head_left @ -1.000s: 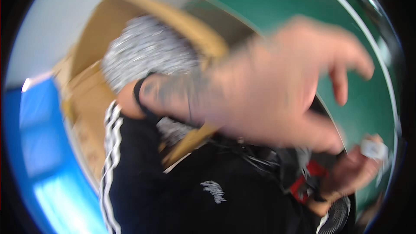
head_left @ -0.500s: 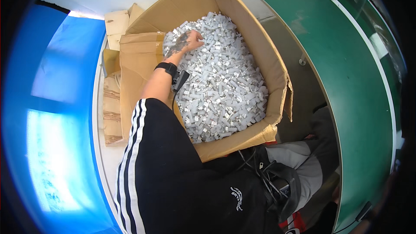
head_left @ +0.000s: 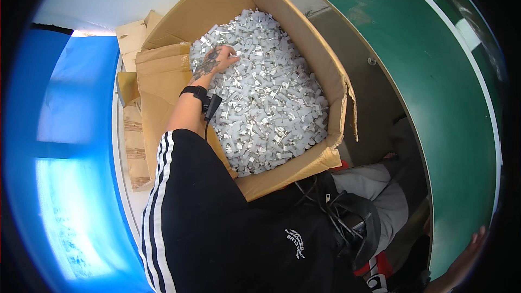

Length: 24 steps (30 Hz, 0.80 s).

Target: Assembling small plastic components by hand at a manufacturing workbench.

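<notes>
A large open cardboard box (head_left: 282, 180) holds a heap of small whitish plastic pieces with shiny metal parts (head_left: 271, 103). My left hand (head_left: 216, 61) rests on the heap near its upper left side, back of the hand up. Its fingers are curled in towards the pieces, and whatever lies under them is hidden. Around the left wrist is a black strap with a small dark device (head_left: 211, 106) and a cable. At the lower right rim, my right hand (head_left: 469, 255) lies on the edge of the green table, fingers stretched out and holding nothing visible.
The curved green tabletop (head_left: 434, 103) runs down the right side. Blue sheeting (head_left: 76, 103) hangs at the left. Wooden boards (head_left: 133, 149) stand beside the box. Black cables (head_left: 339, 222) lie across my lap.
My left hand has drawn slightly nearer to me over the heap. My right hand has come into view at the lower right. The whole view has shifted, moving the box leftward.
</notes>
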Each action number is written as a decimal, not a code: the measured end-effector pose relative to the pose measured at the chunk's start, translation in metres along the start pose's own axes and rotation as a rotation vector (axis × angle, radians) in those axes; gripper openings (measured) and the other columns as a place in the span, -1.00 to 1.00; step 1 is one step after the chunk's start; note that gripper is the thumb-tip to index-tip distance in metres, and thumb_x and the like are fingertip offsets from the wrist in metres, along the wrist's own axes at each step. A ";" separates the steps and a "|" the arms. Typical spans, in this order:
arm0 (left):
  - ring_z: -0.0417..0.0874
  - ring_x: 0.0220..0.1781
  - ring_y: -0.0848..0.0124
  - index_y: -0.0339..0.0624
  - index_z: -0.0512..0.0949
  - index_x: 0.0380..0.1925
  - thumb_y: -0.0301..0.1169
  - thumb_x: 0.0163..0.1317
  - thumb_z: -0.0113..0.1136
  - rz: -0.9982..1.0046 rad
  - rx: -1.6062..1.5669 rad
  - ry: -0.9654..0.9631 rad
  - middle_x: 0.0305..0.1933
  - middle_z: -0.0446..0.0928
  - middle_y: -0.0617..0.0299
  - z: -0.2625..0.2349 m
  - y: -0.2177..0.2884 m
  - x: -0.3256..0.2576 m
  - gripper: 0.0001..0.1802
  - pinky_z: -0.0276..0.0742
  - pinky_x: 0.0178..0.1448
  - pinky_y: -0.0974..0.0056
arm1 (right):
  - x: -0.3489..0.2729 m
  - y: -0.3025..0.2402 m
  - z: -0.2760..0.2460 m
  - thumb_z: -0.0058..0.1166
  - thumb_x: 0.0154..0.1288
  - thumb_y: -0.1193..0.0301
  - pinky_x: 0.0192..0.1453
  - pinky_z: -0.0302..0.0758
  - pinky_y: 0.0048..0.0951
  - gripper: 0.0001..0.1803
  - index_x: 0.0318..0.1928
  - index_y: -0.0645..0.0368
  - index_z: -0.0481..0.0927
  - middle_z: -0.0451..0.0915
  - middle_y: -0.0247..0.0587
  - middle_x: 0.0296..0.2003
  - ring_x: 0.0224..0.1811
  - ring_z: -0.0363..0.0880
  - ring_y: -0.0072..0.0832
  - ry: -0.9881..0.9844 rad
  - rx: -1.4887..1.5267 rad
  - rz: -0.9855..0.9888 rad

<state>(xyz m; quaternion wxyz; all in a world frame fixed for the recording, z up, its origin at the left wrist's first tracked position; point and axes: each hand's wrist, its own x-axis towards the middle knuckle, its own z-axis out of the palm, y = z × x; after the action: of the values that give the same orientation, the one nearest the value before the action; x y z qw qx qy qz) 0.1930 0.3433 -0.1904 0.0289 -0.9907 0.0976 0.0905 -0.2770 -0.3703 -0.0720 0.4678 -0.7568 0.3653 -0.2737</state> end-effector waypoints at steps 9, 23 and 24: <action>0.63 -0.37 0.39 -0.18 0.63 -0.17 -0.25 0.26 0.13 0.109 -0.212 0.341 -0.28 0.64 0.10 -0.065 0.041 -0.042 -0.73 0.56 -0.19 0.28 | -0.109 -0.064 0.091 -0.18 0.43 0.54 -0.33 0.41 -0.54 -0.66 0.16 0.39 0.35 0.48 0.01 0.02 -0.35 0.46 -0.47 -0.268 0.230 -0.340; 0.48 -0.57 0.39 -0.35 0.58 -0.29 -0.36 -0.06 0.28 1.843 -0.459 0.344 -0.47 0.51 0.22 -0.168 0.404 -0.172 -0.67 0.35 -0.60 0.40 | -0.102 -0.110 0.151 0.37 -0.08 0.61 -0.49 0.44 -0.55 -0.74 -0.31 0.29 0.61 0.55 -0.19 -0.45 -0.52 0.51 -0.48 -0.511 0.199 -0.547; 0.47 -0.58 0.40 -0.35 0.58 -0.29 -0.36 -0.08 0.28 1.847 -0.395 0.323 -0.48 0.50 0.23 -0.167 0.412 -0.174 -0.66 0.32 -0.61 0.42 | -0.103 -0.103 0.143 0.37 -0.08 0.61 -0.49 0.44 -0.55 -0.74 -0.31 0.29 0.61 0.55 -0.19 -0.45 -0.52 0.51 -0.48 -0.491 0.175 -0.534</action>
<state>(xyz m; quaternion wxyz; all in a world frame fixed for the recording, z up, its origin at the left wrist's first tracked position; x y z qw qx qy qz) -0.0277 -0.0402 -0.0102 -0.2353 -0.5103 0.8260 -0.0454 -0.1986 -0.1842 -0.0448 0.5166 -0.8257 0.0073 -0.2265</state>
